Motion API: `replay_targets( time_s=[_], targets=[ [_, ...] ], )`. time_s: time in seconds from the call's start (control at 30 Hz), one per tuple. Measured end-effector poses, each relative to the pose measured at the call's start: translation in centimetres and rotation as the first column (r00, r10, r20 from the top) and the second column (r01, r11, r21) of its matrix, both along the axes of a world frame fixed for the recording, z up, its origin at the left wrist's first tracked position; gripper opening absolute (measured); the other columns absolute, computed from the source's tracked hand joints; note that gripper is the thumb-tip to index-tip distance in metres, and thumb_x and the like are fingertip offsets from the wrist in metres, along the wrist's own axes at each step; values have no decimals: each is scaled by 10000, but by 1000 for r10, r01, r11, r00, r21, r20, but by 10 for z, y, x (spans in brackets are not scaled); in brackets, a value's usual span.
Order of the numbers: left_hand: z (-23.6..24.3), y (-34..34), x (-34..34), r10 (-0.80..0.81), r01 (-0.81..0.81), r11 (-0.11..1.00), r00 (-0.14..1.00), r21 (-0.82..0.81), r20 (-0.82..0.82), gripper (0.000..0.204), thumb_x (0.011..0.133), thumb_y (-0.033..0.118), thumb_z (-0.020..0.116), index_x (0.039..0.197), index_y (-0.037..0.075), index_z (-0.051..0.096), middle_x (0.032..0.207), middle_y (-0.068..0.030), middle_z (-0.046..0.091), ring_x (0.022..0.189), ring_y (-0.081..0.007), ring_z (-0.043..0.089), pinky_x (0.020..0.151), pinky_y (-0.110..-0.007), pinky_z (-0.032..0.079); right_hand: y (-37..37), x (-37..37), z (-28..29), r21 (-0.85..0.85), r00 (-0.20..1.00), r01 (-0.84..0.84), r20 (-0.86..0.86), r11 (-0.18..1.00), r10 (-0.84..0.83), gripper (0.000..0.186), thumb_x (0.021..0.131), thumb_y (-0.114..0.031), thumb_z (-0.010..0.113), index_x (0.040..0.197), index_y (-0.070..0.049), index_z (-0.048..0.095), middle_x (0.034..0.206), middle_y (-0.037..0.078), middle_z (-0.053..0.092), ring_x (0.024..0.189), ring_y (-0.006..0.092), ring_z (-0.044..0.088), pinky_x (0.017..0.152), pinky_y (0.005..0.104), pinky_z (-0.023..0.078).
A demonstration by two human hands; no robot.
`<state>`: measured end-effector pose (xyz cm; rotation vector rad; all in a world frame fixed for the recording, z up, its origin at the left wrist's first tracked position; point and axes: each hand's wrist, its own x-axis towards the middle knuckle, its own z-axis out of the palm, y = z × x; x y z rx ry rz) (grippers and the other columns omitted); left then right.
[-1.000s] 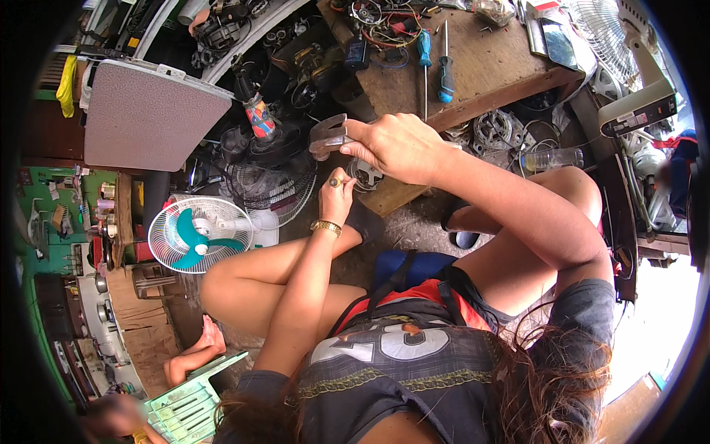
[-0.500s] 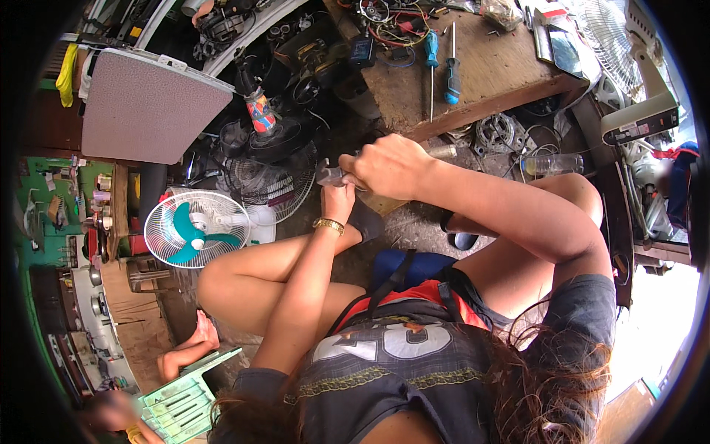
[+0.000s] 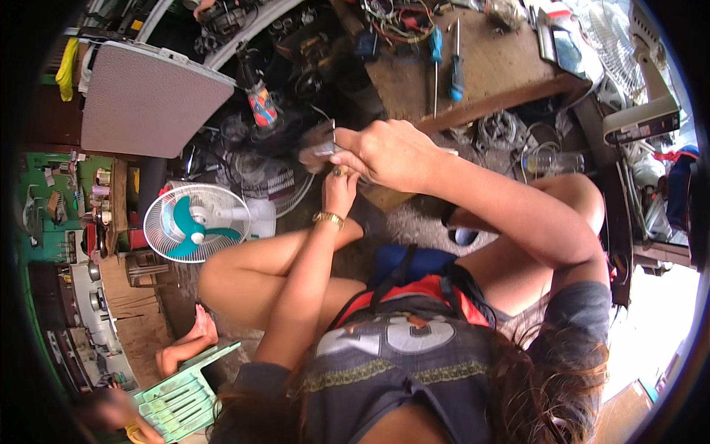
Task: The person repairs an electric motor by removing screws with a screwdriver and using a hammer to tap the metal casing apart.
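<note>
My right hand [image 3: 392,154] is closed with the thumb and fingers pinched on a grey metal part [image 3: 318,152]. The part is smeared by motion, so its exact kind does not show. Just below it is my left hand [image 3: 340,194], its fingers curled up against the underside of the right hand and the part. What the left fingers grip is mostly hidden. A gold-coloured watch or bracelet [image 3: 329,219] circles the left wrist. Both hands are held in the air above the floor, between my bent legs and the wooden bench.
Two blue-handled screwdrivers [image 3: 456,78] lie on the wooden bench [image 3: 488,81] beside tangled wires [image 3: 399,22]. A white fan with teal blades [image 3: 195,228] stands at left. A clear bottle [image 3: 553,163] lies at right. A person sits beside a green plastic stool [image 3: 177,403] at lower left.
The grey part has swung up and left and is now blurred. My right hand has moved slightly up; the left hand has shifted only a little.
</note>
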<state>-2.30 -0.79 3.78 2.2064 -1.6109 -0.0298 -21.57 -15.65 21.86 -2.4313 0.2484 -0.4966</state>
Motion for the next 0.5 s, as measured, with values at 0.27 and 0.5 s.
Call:
replay_targets(
  time_s=[0.27,0.5],
  targets=[
    [17,-26,12,27,-165,944,901,-286,-433,183,880,59,688,835,14,517,714,-106,656,692,-228,699,637,-334,528,-56,-36,21,107,959,248,111,963,-260,378,966,-429,543,1007,-67,641,784,208,668,820,423,645,727,512,502],
    [35,-44,-8,42,-288,922,739,-258,-673,176,936,80,648,852,58,495,756,-27,614,703,-122,692,498,-226,511,-122,-116,19,-101,903,428,10,898,-429,403,907,-448,627,1051,-82,715,865,195,701,855,381,676,755,458,524]
  ],
)
